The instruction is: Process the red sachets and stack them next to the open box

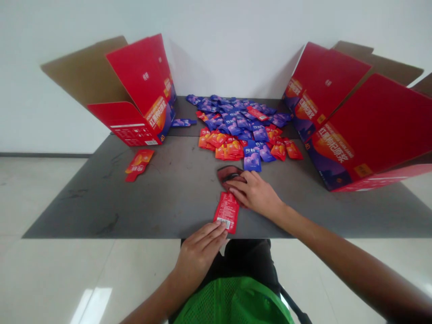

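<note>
Hands [200,249] [255,193] flank red sachet [227,209], left touching near end.

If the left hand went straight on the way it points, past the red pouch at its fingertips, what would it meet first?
Most likely the right hand, just beyond the red pouch that the left hand overlaps; relative heights are unclear from this view.

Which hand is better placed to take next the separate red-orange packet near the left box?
Probably the left hand: nearer to the red-orange packet, though its fingers touch the barcoded packet. The right hand is farther, its fingers on the dark object.
</note>
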Tool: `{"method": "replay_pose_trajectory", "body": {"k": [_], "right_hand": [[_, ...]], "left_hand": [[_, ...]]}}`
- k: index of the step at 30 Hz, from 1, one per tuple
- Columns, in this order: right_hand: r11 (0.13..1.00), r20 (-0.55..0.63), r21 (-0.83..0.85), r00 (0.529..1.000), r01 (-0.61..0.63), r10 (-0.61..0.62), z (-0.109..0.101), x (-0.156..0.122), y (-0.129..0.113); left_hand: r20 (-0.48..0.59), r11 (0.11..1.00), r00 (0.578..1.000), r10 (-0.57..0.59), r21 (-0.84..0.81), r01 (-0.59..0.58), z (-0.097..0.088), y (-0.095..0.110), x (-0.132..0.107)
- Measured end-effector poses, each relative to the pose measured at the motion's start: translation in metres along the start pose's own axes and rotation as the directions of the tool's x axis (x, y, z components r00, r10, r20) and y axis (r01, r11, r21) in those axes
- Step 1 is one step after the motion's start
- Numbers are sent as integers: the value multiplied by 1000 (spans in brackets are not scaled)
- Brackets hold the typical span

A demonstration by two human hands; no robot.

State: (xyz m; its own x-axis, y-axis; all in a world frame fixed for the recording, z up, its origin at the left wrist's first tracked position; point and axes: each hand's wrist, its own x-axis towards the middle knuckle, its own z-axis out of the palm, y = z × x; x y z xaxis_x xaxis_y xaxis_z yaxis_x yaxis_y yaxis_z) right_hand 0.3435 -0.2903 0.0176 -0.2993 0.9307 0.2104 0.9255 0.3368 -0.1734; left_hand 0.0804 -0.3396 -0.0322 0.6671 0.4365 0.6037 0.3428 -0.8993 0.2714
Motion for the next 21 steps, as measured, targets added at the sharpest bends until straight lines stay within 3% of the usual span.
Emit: {"method": "replay_pose_trajectory", "body": {"k": [3, 6, 9, 11, 13, 16, 19, 21], "right_hand": [[998, -70, -53, 997, -45, 41, -19, 10, 8], [1000, -126, 6, 992, 8, -7, -30, -3, -23], [985, -40, 87, 989, 149, -146, -21, -25, -63], [974, 1, 127, 982, 190, -191, -8, -34, -74], [979, 7, 134, 988, 153, -155, 2, -33, -66], [997, 4, 67, 999, 43, -44, 6, -14, -27], [999, -15, -36, 999, -29, 28, -9, 8, 6], [997, -60, -57, 997, -47, 44, -23, 12, 6]], "left_hand": [[1, 1000, 1000, -2, 13, 2, 1, 0, 0], [14, 1000, 1000, 0, 16, 0, 3, -1, -3], [12, 1000, 1000, -17, 15, 16, 5, -2, -6], [12, 999, 999, -31, 13, 31, 5, -2, -6], [18, 1000, 1000, -24, 9, 24, 4, -2, -6], [24, 1000, 1000, -2, 7, 2, 2, -1, -4], [18, 1000, 1000, -7, 16, 7, 2, -1, -3], [11, 1000, 1000, -10, 19, 9, 3, -2, -4]]}}
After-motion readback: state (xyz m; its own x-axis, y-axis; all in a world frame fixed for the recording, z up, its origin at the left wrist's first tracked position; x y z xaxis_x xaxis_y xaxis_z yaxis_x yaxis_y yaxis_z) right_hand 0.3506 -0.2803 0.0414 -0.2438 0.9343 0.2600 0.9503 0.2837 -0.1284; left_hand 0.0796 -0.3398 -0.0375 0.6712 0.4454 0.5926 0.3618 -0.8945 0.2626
